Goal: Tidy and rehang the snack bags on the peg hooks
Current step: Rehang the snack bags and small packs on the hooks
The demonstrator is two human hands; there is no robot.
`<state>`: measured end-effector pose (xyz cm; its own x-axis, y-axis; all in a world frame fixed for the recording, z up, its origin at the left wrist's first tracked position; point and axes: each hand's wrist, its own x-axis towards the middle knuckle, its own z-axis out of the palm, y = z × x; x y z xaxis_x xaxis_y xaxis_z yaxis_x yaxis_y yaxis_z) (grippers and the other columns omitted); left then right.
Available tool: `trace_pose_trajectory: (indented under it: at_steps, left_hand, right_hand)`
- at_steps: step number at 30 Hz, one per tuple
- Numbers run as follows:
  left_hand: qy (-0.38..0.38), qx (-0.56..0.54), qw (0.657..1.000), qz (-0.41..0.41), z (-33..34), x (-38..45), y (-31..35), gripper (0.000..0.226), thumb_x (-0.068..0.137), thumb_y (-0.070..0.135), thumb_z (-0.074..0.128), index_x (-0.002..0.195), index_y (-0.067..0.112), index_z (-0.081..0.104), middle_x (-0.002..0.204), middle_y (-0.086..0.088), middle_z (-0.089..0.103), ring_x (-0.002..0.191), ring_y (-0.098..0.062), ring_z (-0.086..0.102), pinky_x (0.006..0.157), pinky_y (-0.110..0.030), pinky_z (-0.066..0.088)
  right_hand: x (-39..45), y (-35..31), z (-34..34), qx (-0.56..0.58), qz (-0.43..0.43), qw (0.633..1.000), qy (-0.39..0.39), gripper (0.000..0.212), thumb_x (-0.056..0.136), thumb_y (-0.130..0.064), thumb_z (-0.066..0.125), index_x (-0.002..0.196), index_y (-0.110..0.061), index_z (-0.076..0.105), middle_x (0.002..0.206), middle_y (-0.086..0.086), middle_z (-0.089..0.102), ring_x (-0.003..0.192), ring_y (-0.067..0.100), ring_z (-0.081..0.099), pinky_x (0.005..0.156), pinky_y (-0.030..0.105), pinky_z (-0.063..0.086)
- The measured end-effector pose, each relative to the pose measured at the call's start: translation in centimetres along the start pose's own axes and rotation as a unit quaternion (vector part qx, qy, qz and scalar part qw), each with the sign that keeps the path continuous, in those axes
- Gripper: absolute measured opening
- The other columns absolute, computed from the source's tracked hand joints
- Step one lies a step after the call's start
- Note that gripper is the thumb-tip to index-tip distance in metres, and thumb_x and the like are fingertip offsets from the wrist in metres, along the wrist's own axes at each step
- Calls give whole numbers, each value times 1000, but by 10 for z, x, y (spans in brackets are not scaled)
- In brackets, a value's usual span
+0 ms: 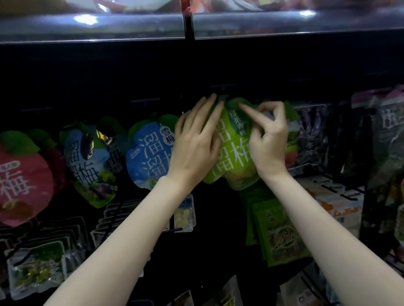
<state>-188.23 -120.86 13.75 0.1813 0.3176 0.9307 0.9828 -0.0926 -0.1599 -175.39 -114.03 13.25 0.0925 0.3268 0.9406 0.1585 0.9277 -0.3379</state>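
Observation:
A green plum-shaped snack bag (234, 148) hangs at the middle of the top peg row. My left hand (194, 143) lies flat with straight fingers on the bag's left side, fingertips up near its top edge. My right hand (267, 136) rests on the bag's right side with the index finger pointing at its upper part and the other fingers curled. The peg hook (223, 88) above the bag is dim and barely visible. A blue plum bag (149, 155) hangs just to the left, partly covered by my left hand.
A red plum bag (7, 180) and a blue-green bag (90, 163) hang further left. Dark bags (317, 134) hang to the right. Lower peg rows carry several clear and green packets (279, 232). A shelf edge (183, 25) with noodle packs runs overhead.

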Motion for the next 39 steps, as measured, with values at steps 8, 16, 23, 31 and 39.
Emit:
trace_pose_trajectory:
  at_steps: [8, 16, 23, 31, 39]
  left_hand:
    - [-31, 51, 998, 11, 7, -3, -1, 47, 89, 21, 36, 131, 10, 52, 142, -10, 44, 135, -25, 32, 110, -40, 17]
    - [16, -96, 990, -98, -2, 10, 5, 42, 88, 25, 41, 124, 11, 57, 128, -11, 56, 120, -29, 50, 102, -46, 34]
    - [38, -223, 947, -226, -10, 42, 5, 20, 83, 12, 66, 103, 13, 64, 97, 12, 58, 95, -3, 54, 81, -13, 38]
    - [22, -235, 943, -236, -6, 41, 3, 16, 88, 17, 62, 101, 15, 70, 100, 2, 67, 96, -11, 59, 81, -19, 42]
    - [-130, 3, 981, -146, 0, 14, -11, 52, 93, 17, 52, 142, 18, 37, 145, -8, 37, 133, -28, 29, 103, -39, 23]
  right_hand:
    - [4, 3, 6, 9, 95, 994, -58, 45, 87, 13, 42, 118, -12, 64, 122, 14, 42, 110, 15, 42, 90, -7, 21]
    - [3, 1, 2, -21, -11, 1000, 9, 44, 79, 14, 42, 109, -6, 69, 100, 10, 43, 93, 6, 42, 84, 1, 31]
    - [7, -2, 12, -2, 19, 1000, -8, 43, 80, 11, 41, 108, -6, 69, 108, 21, 47, 98, 9, 43, 85, -4, 29]
    - [7, -2, 6, 15, 63, 997, -44, 42, 84, 14, 42, 109, -8, 69, 108, 11, 44, 104, 20, 47, 91, -3, 28]
    - [-2, -4, 11, -105, 88, 976, -172, 51, 89, 11, 43, 135, -11, 49, 144, 18, 26, 115, 35, 43, 89, 26, 37]
